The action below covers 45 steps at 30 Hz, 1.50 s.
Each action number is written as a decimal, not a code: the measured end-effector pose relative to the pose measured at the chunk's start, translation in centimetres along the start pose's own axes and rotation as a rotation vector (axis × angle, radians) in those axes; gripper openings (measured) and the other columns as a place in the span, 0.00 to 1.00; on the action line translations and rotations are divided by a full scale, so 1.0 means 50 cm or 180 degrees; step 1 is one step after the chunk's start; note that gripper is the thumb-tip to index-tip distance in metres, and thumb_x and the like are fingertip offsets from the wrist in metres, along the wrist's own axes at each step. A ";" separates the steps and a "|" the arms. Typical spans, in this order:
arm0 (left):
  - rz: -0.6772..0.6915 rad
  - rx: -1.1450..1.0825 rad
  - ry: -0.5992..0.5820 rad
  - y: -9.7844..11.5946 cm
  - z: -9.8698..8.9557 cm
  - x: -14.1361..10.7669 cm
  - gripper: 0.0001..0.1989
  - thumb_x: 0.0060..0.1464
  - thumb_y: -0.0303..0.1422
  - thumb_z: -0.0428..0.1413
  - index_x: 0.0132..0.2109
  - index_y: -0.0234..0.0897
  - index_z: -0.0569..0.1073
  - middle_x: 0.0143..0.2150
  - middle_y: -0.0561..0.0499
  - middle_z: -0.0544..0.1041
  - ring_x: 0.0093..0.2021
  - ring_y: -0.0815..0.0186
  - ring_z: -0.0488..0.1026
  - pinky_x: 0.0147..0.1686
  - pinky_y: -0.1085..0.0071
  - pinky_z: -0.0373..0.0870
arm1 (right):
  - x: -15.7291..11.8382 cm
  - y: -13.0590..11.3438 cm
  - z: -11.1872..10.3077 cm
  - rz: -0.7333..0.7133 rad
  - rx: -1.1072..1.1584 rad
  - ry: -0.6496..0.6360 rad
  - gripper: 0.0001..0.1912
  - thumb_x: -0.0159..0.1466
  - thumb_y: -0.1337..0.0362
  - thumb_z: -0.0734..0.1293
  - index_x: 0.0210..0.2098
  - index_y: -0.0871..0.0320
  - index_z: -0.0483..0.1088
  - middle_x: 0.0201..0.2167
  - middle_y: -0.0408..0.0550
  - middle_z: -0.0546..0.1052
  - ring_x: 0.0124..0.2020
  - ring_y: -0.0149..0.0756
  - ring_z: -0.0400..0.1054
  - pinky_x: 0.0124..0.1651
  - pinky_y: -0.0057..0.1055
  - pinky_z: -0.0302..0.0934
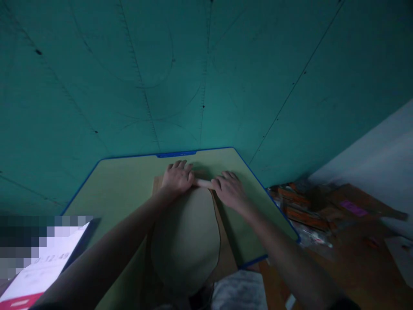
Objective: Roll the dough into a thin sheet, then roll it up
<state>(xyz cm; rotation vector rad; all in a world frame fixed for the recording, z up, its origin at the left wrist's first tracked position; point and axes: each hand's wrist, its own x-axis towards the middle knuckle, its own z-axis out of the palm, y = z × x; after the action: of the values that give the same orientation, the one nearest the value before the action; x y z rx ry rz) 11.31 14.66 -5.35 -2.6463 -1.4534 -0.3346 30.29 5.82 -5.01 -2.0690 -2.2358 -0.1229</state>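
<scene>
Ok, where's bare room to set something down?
Widest: the tabletop between the left forearm and blue far edge. A narrower strip lies between right forearm and right edge. Crowded: the middle, with board, pale sheet, rod, left hand, right hand.

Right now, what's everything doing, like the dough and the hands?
Dough: flattened, spread out
Rolling pin: lying crosswise at the dough's far end
Left hand: over the pin's left end
Right hand: over its right end
Board: under the dough
Screen: lit
</scene>
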 end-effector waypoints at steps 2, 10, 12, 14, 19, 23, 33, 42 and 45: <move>0.0031 -0.0017 0.0003 -0.002 -0.004 -0.016 0.23 0.66 0.35 0.42 0.61 0.36 0.73 0.65 0.38 0.72 0.64 0.49 0.67 0.60 0.51 0.63 | -0.013 -0.010 -0.006 0.0007 0.0070 0.0052 0.25 0.76 0.57 0.50 0.50 0.62 0.75 0.50 0.60 0.78 0.55 0.46 0.68 0.59 0.42 0.58; 0.0183 -0.0095 -0.0065 -0.008 -0.017 -0.089 0.26 0.66 0.39 0.42 0.65 0.38 0.70 0.69 0.39 0.68 0.67 0.46 0.64 0.60 0.47 0.63 | -0.086 -0.045 -0.010 -0.0066 0.0277 0.0336 0.27 0.74 0.56 0.55 0.65 0.67 0.65 0.61 0.61 0.73 0.61 0.51 0.63 0.64 0.44 0.57; 0.0214 -0.0097 -0.0026 -0.009 -0.015 -0.109 0.26 0.66 0.39 0.43 0.66 0.37 0.68 0.68 0.39 0.69 0.67 0.46 0.64 0.62 0.47 0.62 | -0.102 -0.053 -0.007 -0.0089 0.0326 0.0340 0.28 0.73 0.57 0.55 0.66 0.68 0.63 0.63 0.62 0.71 0.63 0.52 0.63 0.66 0.45 0.56; 0.0253 -0.0104 0.0015 -0.011 -0.012 -0.126 0.27 0.65 0.39 0.44 0.67 0.36 0.67 0.68 0.39 0.69 0.67 0.45 0.64 0.63 0.47 0.60 | -0.115 -0.059 -0.005 -0.0099 0.0343 0.0333 0.29 0.73 0.58 0.56 0.67 0.69 0.61 0.64 0.62 0.70 0.63 0.53 0.63 0.67 0.48 0.54; 0.0447 -0.0095 0.0177 -0.020 -0.005 -0.152 0.29 0.65 0.41 0.45 0.68 0.34 0.65 0.68 0.37 0.68 0.68 0.45 0.63 0.65 0.46 0.57 | -0.139 -0.065 -0.003 -0.0205 0.0375 0.0279 0.30 0.72 0.60 0.57 0.70 0.69 0.57 0.67 0.62 0.66 0.66 0.52 0.61 0.70 0.50 0.49; 0.0561 0.0021 0.0226 -0.023 -0.003 -0.174 0.31 0.65 0.44 0.46 0.67 0.29 0.66 0.69 0.34 0.67 0.70 0.41 0.59 0.67 0.43 0.54 | -0.160 -0.070 -0.002 -0.0304 0.0360 0.0328 0.31 0.72 0.61 0.57 0.70 0.69 0.56 0.70 0.63 0.63 0.70 0.51 0.57 0.73 0.51 0.44; 0.0455 -0.0288 0.0016 -0.033 -0.062 -0.210 0.19 0.65 0.37 0.47 0.57 0.36 0.75 0.60 0.40 0.76 0.61 0.48 0.71 0.60 0.50 0.65 | -0.222 -0.081 0.012 -0.0551 0.0479 0.0570 0.30 0.70 0.63 0.60 0.69 0.68 0.60 0.71 0.62 0.60 0.72 0.50 0.54 0.73 0.53 0.47; -0.0318 -0.0851 0.0196 -0.084 -0.006 -0.120 0.23 0.69 0.38 0.38 0.53 0.34 0.75 0.53 0.39 0.79 0.55 0.52 0.75 0.54 0.55 0.71 | -0.254 -0.091 -0.004 -0.0714 0.0671 0.0756 0.28 0.69 0.66 0.61 0.66 0.69 0.63 0.67 0.62 0.66 0.69 0.52 0.59 0.70 0.51 0.55; -0.0196 -0.0949 0.0318 -0.089 0.019 -0.137 0.25 0.69 0.39 0.37 0.57 0.32 0.73 0.59 0.38 0.76 0.63 0.50 0.68 0.62 0.50 0.65 | -0.232 -0.082 -0.028 -0.0533 0.1020 0.0781 0.23 0.70 0.66 0.59 0.63 0.65 0.67 0.57 0.59 0.78 0.57 0.47 0.72 0.60 0.43 0.65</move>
<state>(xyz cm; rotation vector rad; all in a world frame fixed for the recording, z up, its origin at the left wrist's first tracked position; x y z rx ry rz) 4.15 11.64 -8.00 -2.7611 -1.5639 -0.7321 27.13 -6.16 -5.02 -1.6121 -2.1147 -0.0251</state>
